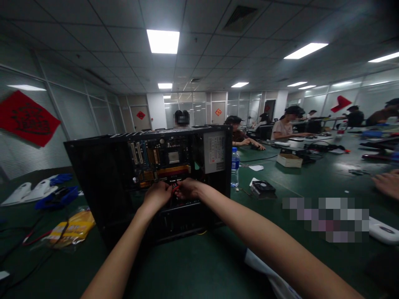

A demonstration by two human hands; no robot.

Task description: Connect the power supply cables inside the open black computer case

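A black computer case [87,178] stands on the green table with its side open towards me. Inside it show a motherboard [174,157] with several slots and a silver power supply [214,152] at the upper right. My left hand [158,193] reaches into the lower middle of the case, fingers closed by a red and black cable [175,189]. Right beside it, my right hand [187,188] pinches the same cable from the other side. The fingertips and the cable's end are partly hidden.
Left of the case lie a blue tray [59,197], a yellow plastic packet [73,226], white gloves [34,191] and loose cables. To the right are a water bottle [235,168], a cooling fan [262,188] and a small box [289,160]. Other people sit around the tables; a co-worker's hand [388,182] rests at right.
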